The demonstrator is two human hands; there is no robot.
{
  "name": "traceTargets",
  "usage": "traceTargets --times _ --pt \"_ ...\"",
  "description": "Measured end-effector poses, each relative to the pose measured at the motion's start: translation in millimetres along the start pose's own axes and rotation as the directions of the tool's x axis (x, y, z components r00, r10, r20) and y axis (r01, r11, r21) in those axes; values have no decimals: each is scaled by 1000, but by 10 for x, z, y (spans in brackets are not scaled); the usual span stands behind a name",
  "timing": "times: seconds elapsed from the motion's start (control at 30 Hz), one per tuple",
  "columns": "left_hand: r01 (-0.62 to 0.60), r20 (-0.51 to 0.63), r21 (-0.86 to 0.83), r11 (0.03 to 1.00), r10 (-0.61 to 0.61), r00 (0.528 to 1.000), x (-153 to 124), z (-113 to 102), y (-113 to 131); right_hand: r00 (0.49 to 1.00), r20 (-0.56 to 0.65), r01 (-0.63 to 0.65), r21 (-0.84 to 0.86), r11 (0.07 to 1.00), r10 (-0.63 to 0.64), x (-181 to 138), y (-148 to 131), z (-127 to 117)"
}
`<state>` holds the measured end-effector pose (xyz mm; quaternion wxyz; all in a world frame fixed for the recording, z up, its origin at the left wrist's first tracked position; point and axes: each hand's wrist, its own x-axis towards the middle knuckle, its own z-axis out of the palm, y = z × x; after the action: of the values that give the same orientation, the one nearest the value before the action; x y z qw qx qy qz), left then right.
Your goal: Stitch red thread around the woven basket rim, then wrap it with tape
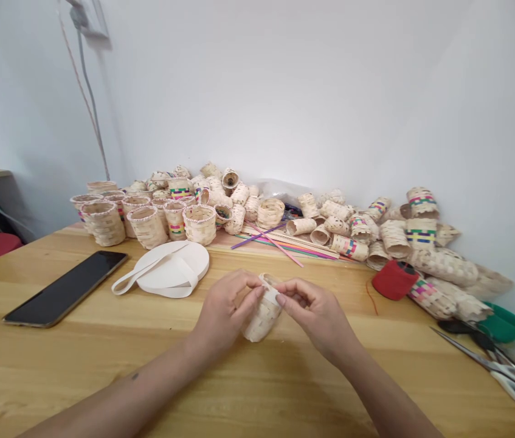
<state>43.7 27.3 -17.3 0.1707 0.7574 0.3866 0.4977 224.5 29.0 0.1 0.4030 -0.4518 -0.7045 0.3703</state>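
Observation:
A small pale woven basket (261, 319) is tilted between my two hands above the wooden table, its opening facing up and away. My left hand (230, 307) pinches the left side of its rim between thumb and fingers. On the other side, my right hand (314, 310) closes thumb and fingertips on the right part of the rim. The fingers cover part of the basket's upper edge, and whether a thin strip is also held there cannot be made out.
Left of my hands are a roll of white tape (166, 271) and a black phone (65, 289). Finished-looking baskets (148, 226) stand behind them. Coloured strips (279, 240), more woven pieces (444, 264), a red thread spool (394, 280), a green spool (506, 322) and scissors (489, 363) lie rightward.

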Motion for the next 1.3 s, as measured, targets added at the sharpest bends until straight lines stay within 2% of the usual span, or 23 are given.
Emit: traceTargets --times 0.1,0.27,0.37,0.4,0.47,0.53,0.57,0.63,0.7,0.77,0.97,1.3 --pt "72 7 -46 996 -71 997 10 -15 17 999 -25 31 -75 997 -33 9 0 -4" --pt "81 36 -139 987 -77 996 8 -9 21 991 -11 132 -192 973 -136 11 12 -49" --pt "162 -42 -321 933 -185 982 52 -29 2 977 5 207 -272 940 -214 10 10 -83" --pt "196 -87 -436 878 -257 962 82 -48 -8 971 -6 226 -296 928 -239 8 10 -90" --pt "227 -121 -705 672 -429 895 159 -106 -29 951 -20 284 -330 900 -308 1 9 -92" --pt "205 -71 -888 411 -563 823 243 -190 -48 911 17 394 -338 855 -413 -9 7 -77" --pt "195 -39 -931 310 -613 789 280 -236 -57 882 47 456 -331 826 -468 -16 3 -66" --pt "204 9 -959 199 -695 719 336 -321 -73 828 99 554 -303 776 -552 -28 -7 -43" --pt "239 44 -959 150 -756 653 364 -379 -89 791 141 610 -268 746 -595 -39 -19 -24" --pt "275 67 -951 142 -773 631 371 -405 -106 772 174 635 -239 734 -611 -49 -27 -16" --pt "266 2 -926 269 -698 716 370 -429 -150 735 297 672 -204 712 -609 -59 -43 -21" --pt "261 -10 -911 320 -649 761 379 -483 -188 707 387 688 -183 702 -592 -47 -61 -50"
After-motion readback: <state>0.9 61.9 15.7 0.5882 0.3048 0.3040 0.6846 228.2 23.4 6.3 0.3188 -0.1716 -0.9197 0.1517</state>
